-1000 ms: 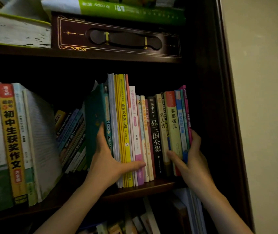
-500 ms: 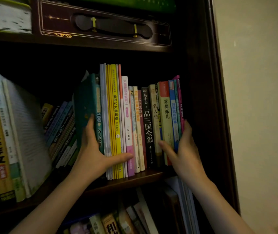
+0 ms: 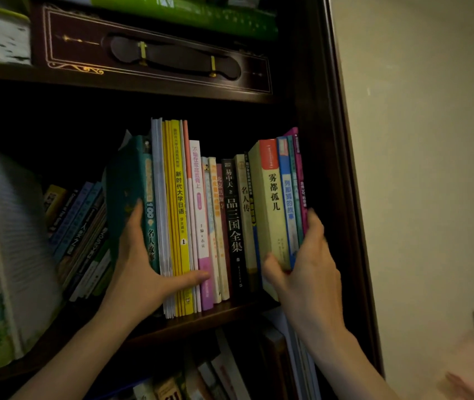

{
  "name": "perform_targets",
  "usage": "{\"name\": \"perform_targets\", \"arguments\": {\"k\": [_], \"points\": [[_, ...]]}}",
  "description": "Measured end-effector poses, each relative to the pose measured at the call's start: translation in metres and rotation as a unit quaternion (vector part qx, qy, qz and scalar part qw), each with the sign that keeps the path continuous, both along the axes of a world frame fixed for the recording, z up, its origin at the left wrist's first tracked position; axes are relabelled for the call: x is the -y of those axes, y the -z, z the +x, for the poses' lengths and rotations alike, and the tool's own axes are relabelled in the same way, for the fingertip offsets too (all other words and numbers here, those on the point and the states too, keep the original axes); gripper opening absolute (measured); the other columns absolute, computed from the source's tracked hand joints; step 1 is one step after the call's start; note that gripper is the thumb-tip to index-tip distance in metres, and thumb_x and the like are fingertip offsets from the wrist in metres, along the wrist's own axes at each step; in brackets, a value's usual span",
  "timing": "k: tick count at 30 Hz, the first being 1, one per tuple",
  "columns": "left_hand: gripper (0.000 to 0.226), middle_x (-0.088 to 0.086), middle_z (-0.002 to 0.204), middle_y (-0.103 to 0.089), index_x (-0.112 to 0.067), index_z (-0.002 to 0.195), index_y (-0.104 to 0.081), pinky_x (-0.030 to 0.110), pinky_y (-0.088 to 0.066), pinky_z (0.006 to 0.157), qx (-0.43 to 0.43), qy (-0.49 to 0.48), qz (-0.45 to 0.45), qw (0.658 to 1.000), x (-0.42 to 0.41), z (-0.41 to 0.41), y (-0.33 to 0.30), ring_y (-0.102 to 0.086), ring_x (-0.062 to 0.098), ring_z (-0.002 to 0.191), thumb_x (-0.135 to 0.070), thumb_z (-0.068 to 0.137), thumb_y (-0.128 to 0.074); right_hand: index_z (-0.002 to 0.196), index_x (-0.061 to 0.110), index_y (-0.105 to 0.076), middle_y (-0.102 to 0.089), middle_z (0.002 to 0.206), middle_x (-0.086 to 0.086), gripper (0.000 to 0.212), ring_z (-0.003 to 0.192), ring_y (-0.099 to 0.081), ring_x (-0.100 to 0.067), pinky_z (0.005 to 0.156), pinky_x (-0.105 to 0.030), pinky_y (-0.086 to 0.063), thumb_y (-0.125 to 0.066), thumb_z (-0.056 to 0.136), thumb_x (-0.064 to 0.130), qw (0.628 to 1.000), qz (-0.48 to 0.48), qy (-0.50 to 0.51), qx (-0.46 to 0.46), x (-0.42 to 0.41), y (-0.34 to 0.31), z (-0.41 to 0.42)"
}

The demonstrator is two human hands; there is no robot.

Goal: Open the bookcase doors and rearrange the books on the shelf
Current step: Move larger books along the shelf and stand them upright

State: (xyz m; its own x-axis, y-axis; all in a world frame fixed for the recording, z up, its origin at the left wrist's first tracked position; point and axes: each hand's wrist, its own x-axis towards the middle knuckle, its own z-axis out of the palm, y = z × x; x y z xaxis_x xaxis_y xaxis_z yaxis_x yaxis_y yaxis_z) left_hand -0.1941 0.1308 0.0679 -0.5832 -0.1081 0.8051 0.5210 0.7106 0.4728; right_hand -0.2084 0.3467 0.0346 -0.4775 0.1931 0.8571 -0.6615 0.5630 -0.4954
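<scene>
Right hand (image 3: 306, 272) is gripping four slim books (image 3: 283, 197), tilting them out; left hand (image 3: 143, 272) is clasping the upright teal-and-yellow books (image 3: 169, 215) on the dark wooden shelf (image 3: 210, 317).

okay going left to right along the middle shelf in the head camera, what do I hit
Big pale book with its page edges showing → leaning pile of books → left hand on the teal book → yellow book → black book → right hand → bookcase side panel.
</scene>
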Motion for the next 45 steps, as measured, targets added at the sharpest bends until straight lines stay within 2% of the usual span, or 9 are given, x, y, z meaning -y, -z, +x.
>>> {"name": "perform_targets", "arguments": {"k": [9,11,14,18,22,28,34,40,45], "points": [[0.137,-0.008,0.155,0.008,-0.055,0.135,0.018,0.056,-0.016,0.112,0.004,-0.064,-0.023,0.998,-0.002,0.006,0.000,-0.003,0.026,0.144,-0.061,0.035,-0.077,0.135,0.031,-0.019,-0.054,0.119,0.010,0.084,0.105,-0.058,-0.013,0.080,-0.034,-0.056,-0.078,0.074,0.034,0.998,-0.058,-0.008,0.016,0.002,-0.007,0.000],[0.140,-0.007,0.155,0.006,-0.049,0.141,0.015,0.056,-0.016,0.113,0.004,-0.062,-0.026,0.998,-0.001,0.007,-0.001,-0.003,0.025,0.144,-0.062,0.036,-0.077,0.136,0.029,-0.025,-0.056,0.119,0.009,0.081,0.104,-0.059,-0.013,0.080,-0.035,-0.057,-0.077,0.074,0.031,0.998,-0.066,-0.002,0.015,0.002,-0.007,0.000],[0.137,-0.008,0.157,0.006,-0.053,0.135,0.018,0.053,-0.016,0.114,0.001,-0.041,-0.025,0.999,0.000,0.010,0.000,-0.004,0.023,0.145,-0.062,0.037,-0.077,0.134,0.027,-0.034,-0.061,0.112,0.007,0.076,0.098,-0.063,-0.015,0.079,-0.037,-0.056,-0.076,0.072,0.032,0.996,-0.085,0.024,0.003,0.003,-0.007,0.006],[0.139,-0.010,0.158,-0.001,-0.051,0.140,0.014,0.048,-0.018,0.115,-0.017,-0.005,-0.012,1.000,0.000,0.009,0.002,-0.010,0.017,0.144,-0.059,0.039,-0.080,0.135,0.023,-0.037,-0.055,0.101,0.012,0.076,0.087,-0.062,-0.013,0.072,-0.031,-0.055,-0.077,0.071,0.034,0.993,-0.087,0.070,-0.035,-0.004,-0.003,0.024],[0.138,-0.004,0.158,-0.011,-0.042,0.147,0.008,0.047,-0.024,0.112,0.004,0.015,-0.014,1.000,-0.008,0.004,-0.004,-0.021,0.020,0.142,-0.051,0.045,-0.085,0.137,0.017,-0.038,-0.062,0.111,0.000,0.079,0.089,-0.062,-0.020,0.071,-0.032,-0.054,-0.078,0.072,0.036,0.990,-0.091,0.096,-0.053,-0.016,-0.002,0.040],[0.138,-0.003,0.159,-0.006,-0.060,0.134,0.021,0.053,-0.025,0.112,0.054,0.032,-0.051,0.997,0.005,0.004,-0.007,-0.019,0.024,0.143,-0.070,0.039,-0.078,0.135,0.016,-0.040,-0.063,0.105,0.003,0.077,0.080,-0.062,-0.017,0.067,-0.033,-0.056,-0.079,0.071,0.034,0.987,-0.092,0.111,-0.076,-0.020,0.001,0.069],[0.142,0.004,0.159,0.006,-0.039,0.147,0.012,0.055,-0.019,0.114,0.092,0.025,-0.060,0.994,-0.005,0.012,-0.016,-0.008,0.028,0.145,-0.066,0.039,-0.075,0.134,0.016,-0.041,-0.060,0.100,0.008,0.078,0.077,-0.062,-0.012,0.064,-0.034,-0.058,-0.073,0.068,0.044,0.983,-0.078,0.119,-0.117,-0.024,0.007,0.110],[0.119,-0.002,0.160,0.003,-0.037,0.150,-0.003,0.046,-0.015,0.114,0.089,0.070,0.028,0.993,-0.014,0.039,-0.024,-0.005,0.020,0.145,-0.061,0.057,-0.072,0.133,0.021,-0.042,-0.055,0.099,0.020,0.074,0.089,-0.058,0.008,0.067,-0.013,-0.053,-0.078,0.071,0.035,0.988,-0.090,0.058,-0.110,-0.020,0.002,0.141],[0.094,-0.004,0.156,-0.021,-0.045,0.145,-0.019,0.037,-0.026,0.109,0.038,0.181,0.095,0.978,-0.013,0.074,-0.030,-0.022,0.015,0.141,-0.060,0.063,-0.063,0.129,0.028,-0.046,-0.059,0.107,0.022,0.066,0.099,-0.059,0.005,0.070,-0.014,-0.054,-0.079,0.072,0.020,0.981,-0.148,-0.110,-0.060,-0.001,0.012,0.161]]}}
